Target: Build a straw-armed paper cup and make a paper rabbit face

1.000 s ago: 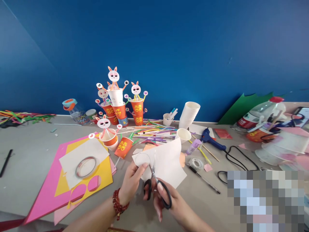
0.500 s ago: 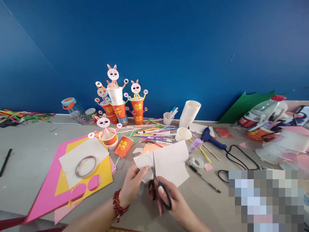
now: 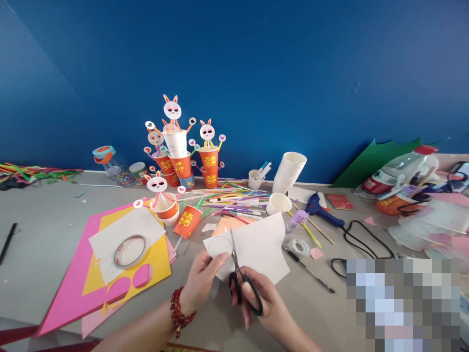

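Before you, a curled white paper sheet (image 3: 258, 244), left of it, a round grey tape roll (image 3: 126, 267) on a flat white paper sheet (image 3: 105, 244), right of it, a black-and-clear plastic pen (image 3: 308, 269), behind the curled sheet, a round white paper cup (image 3: 279, 204).

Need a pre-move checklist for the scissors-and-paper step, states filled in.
1. Left hand grips the white paper beside the drawn circle: ok.
2. Right hand has the scissors by the handles: ok.
3. Left thumb clear of the drawn circle: not ok, its tip overlaps the edge.
4. Glue gun off the white paper: ok.
5. Glue gun switched off and cool: cannot tell.
6. Pen capped: cannot tell.
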`<state>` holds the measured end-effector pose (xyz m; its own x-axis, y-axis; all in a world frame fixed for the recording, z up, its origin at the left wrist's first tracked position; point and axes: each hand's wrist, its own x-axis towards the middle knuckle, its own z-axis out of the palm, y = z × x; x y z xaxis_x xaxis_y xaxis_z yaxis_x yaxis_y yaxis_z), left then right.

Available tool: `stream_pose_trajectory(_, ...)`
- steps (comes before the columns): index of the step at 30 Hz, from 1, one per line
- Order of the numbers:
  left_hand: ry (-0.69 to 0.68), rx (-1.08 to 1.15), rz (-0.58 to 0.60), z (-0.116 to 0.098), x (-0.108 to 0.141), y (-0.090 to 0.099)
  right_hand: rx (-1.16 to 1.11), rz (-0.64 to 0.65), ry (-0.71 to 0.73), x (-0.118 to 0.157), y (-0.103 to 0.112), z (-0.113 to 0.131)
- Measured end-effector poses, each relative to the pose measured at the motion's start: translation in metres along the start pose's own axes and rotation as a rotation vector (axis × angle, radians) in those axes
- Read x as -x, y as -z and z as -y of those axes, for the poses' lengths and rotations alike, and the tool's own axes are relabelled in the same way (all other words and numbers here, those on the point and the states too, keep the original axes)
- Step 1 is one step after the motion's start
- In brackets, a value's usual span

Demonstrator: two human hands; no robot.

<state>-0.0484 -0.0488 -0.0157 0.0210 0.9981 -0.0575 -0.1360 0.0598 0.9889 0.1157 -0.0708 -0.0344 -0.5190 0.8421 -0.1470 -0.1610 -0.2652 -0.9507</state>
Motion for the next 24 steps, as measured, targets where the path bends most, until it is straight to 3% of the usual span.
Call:
stream_pose_trajectory(12,0.054,0.094,0.069,-0.004,-0.001,0.001,0.046,0.063,-0.061,0.010,0.010,0.022)
stream_pose_trajectory(24,0.029,0.038,0.132,-0.010,-0.004,0.005,0.143,0.020,-0.044,0.006,0.013,0.020)
